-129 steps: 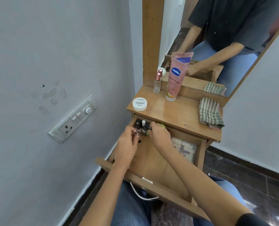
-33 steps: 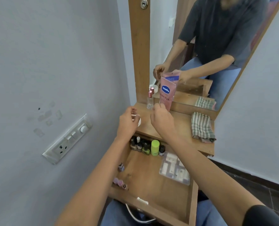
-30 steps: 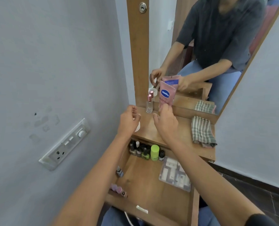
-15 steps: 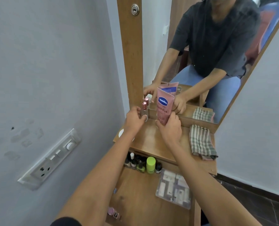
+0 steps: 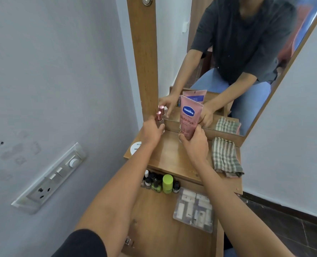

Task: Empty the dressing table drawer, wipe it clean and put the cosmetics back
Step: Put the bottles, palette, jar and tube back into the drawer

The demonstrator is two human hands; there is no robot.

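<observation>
**Both hands full at the mirror**

I have the right hand (image 5: 194, 143) wrapped round the low part of the pink tube (image 5: 190, 115), fingers curled. The tube is at 12 o'clock on the table top (image 5: 172, 156), right by the mirror (image 5: 228, 52). Its bottom end is hidden, so I cannot tell if it is standing or lifted.

The left hand (image 5: 152, 132) is at 11 o'clock, fingers curled round the little bottle (image 5: 159, 116). Only its pink cap pokes out above the hand.

I think the tube is light and squishy. A hard squeeze could push cream out, so low down by the stiff cap end is the best place to hold it. The bottle looks like glass: small, smooth, easy to drop and break. I would hold its body, not the cap, as the cap may pop off.

The open drawer (image 5: 165, 229) is at 6 o'clock. Nail polishes (image 5: 152, 181) stand along its back and a clear pack (image 5: 193, 208) lies at its right. So it looks like things are going back in. The cloth (image 5: 225, 156) lies at 3 o'clock and a white jar (image 5: 135, 148) at 9 o'clock.
</observation>
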